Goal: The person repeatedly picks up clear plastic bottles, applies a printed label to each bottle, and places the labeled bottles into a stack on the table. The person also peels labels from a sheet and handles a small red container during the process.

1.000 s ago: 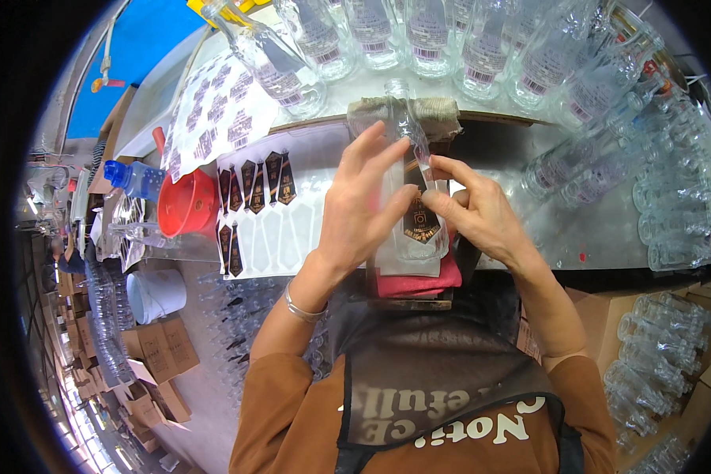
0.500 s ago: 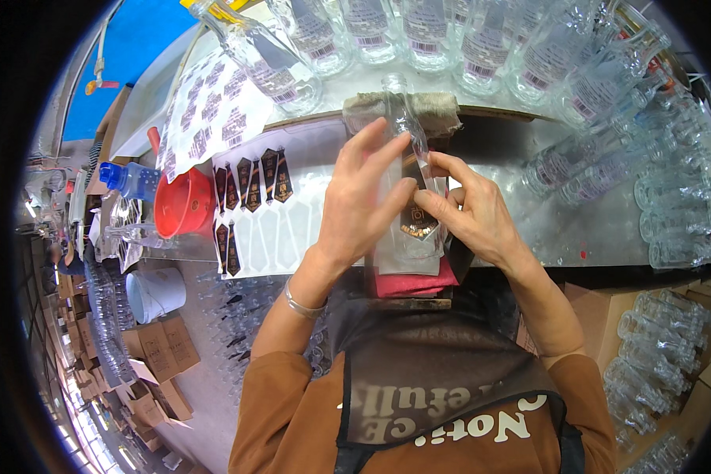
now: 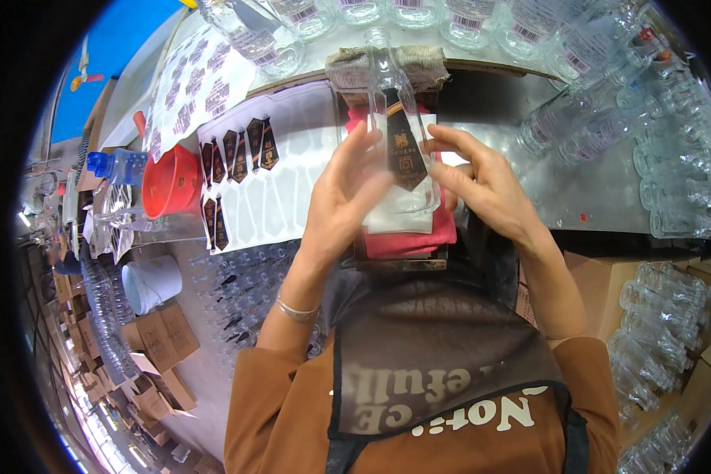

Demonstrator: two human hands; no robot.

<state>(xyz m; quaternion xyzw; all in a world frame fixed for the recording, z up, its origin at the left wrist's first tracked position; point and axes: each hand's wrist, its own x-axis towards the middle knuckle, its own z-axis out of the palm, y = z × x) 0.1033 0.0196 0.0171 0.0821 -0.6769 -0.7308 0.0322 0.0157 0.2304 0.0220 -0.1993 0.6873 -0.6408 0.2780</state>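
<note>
Left hand (image 3: pixel 341 193) fingers spread, right hand (image 3: pixel 482 186) cupped, palms facing, forearms raised
</note>
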